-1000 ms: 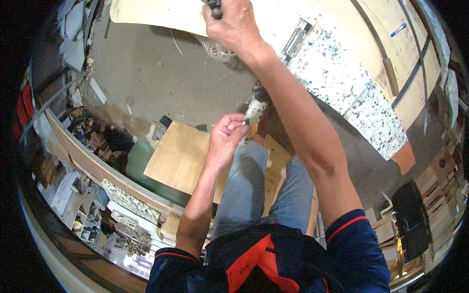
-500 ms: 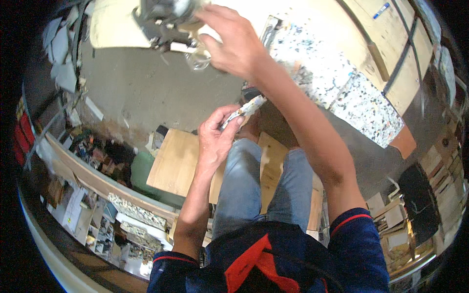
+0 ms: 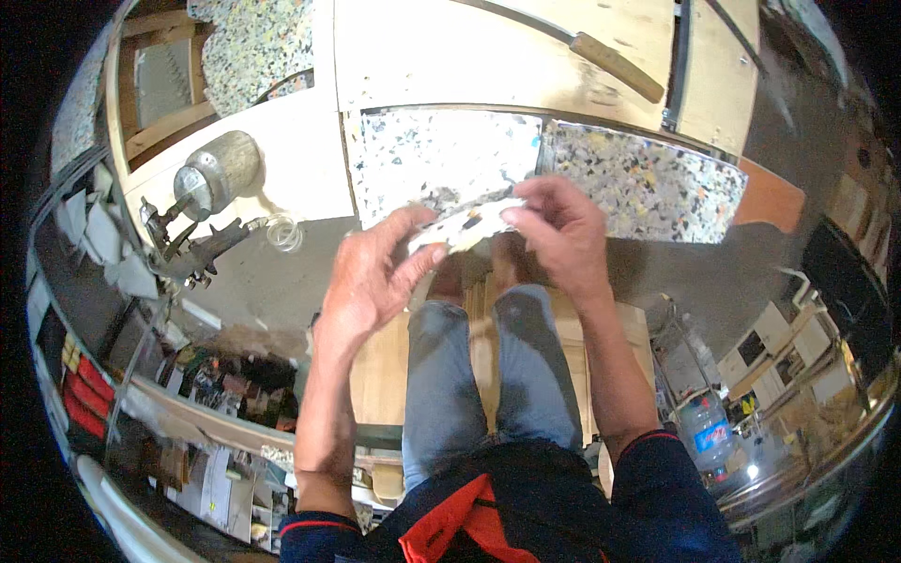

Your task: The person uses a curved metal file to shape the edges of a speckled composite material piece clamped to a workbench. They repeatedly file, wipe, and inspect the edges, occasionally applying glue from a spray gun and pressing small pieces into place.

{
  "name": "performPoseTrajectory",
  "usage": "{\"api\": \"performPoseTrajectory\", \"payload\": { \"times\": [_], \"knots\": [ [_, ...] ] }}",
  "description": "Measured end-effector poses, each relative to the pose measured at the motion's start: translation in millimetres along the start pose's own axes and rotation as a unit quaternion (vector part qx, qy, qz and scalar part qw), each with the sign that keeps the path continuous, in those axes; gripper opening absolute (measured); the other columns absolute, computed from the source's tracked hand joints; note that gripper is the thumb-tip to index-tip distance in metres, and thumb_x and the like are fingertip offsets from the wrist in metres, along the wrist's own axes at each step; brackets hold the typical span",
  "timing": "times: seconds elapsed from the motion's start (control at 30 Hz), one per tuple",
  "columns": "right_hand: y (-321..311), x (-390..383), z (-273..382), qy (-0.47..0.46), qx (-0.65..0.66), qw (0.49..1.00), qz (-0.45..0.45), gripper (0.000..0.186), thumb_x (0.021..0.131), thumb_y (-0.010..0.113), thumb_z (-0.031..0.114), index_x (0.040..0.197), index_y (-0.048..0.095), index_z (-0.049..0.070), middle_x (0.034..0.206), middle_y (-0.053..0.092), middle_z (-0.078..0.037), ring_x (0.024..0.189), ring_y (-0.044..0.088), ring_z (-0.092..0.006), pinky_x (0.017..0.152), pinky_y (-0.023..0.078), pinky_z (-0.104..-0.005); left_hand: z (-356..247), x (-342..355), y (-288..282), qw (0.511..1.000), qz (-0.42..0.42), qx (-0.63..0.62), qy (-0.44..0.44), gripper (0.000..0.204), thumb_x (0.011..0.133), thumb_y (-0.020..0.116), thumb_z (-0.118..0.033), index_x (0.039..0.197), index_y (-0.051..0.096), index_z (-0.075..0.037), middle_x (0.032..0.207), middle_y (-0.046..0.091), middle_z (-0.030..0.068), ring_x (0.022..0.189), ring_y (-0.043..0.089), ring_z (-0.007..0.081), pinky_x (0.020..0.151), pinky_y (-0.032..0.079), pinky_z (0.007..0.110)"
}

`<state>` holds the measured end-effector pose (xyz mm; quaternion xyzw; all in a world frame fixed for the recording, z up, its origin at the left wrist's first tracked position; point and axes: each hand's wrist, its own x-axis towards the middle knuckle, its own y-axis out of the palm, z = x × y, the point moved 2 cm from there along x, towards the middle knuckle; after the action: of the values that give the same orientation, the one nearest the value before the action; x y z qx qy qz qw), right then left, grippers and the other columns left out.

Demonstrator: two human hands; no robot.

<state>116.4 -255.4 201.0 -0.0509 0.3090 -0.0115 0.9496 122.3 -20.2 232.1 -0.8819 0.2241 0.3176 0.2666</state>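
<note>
My left hand (image 3: 369, 274) and right hand (image 3: 569, 235) pinch a speckled foam strip (image 3: 469, 225) at twelve o'clock, seemingly positioning it, and the next move calls for even control.

Your pale wooden bench (image 3: 413, 56) carries a spray gun (image 3: 199, 197), its dark end jutting past the near edge. To the spray gun's right you have one speckled foam slab (image 3: 450, 155), then a second slab (image 3: 648, 178); farther off rightward lies a wooden-handled tool (image 3: 618, 66).

Spray gun (image 3: 221, 172) obstructs left; right foam slab (image 3: 652, 188) passable
</note>
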Motion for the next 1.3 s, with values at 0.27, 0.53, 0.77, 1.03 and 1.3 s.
{"api": "performPoseTrajectory", "payload": {
  "times": [0.27, 0.53, 0.77, 1.03, 1.3],
  "knots": [
    [-19, 59, -14, 0.011, 0.008, 1.000, -0.027, 0.014, 0.089, 0.074, -0.003, 0.101, 0.067, -0.001, 0.087, 0.072, -0.004, 0.072, 0.064, -0.0072, 0.060, 0.051, -0.0217, -21, 64, -15, 0.983, -0.126, 0.116, 0.067, 0.025, 0.090, 0.076, -0.017, 0.108, 0.066, -0.003, 0.099, 0.068, 0.0171, 0.093, 0.069, 0.0365, 0.080, 0.054, 0.043],
    [-21, 85, -24, 0.034, 0.058, 0.993, -0.097, 0.025, 0.083, 0.079, -0.002, 0.100, 0.060, 0.001, 0.085, 0.071, -0.006, 0.077, 0.066, -0.0089, 0.069, 0.053, -0.0237, -16, 105, -11, 0.966, -0.165, 0.147, 0.137, 0.016, 0.087, 0.078, -0.010, 0.099, 0.070, -0.005, 0.094, 0.063, 0.0117, 0.084, 0.065, 0.0280, 0.072, 0.053, 0.038],
    [-21, 89, -23, 0.027, 0.051, 0.992, -0.112, 0.026, 0.083, 0.079, 0.000, 0.098, 0.058, 0.001, 0.082, 0.069, -0.005, 0.077, 0.063, -0.0061, 0.068, 0.052, -0.0218, -17, 112, -8, 0.965, -0.176, 0.135, 0.141, 0.016, 0.084, 0.080, -0.005, 0.098, 0.072, -0.003, 0.089, 0.060, 0.0099, 0.078, 0.060, 0.0225, 0.066, 0.049, 0.035],
    [-21, 90, -23, 0.052, 0.041, 0.989, -0.129, 0.027, 0.084, 0.080, 0.002, 0.100, 0.058, 0.001, 0.085, 0.070, -0.006, 0.079, 0.064, -0.0068, 0.069, 0.053, -0.0222, -19, 115, -11, 0.965, -0.161, 0.139, 0.155, 0.017, 0.083, 0.081, -0.006, 0.098, 0.072, -0.002, 0.089, 0.060, 0.0103, 0.077, 0.060, 0.0221, 0.066, 0.049, 0.034],
    [-23, 92, -22, 0.069, 0.031, 0.988, -0.133, 0.028, 0.084, 0.080, 0.003, 0.101, 0.058, 0.002, 0.084, 0.071, -0.008, 0.077, 0.065, -0.0076, 0.068, 0.054, -0.0223, -17, 118, -9, 0.968, -0.155, 0.126, 0.151, 0.018, 0.082, 0.082, -0.006, 0.098, 0.074, -0.003, 0.087, 0.060, 0.0089, 0.077, 0.060, 0.0207, 0.066, 0.050, 0.034]
  ]
}}
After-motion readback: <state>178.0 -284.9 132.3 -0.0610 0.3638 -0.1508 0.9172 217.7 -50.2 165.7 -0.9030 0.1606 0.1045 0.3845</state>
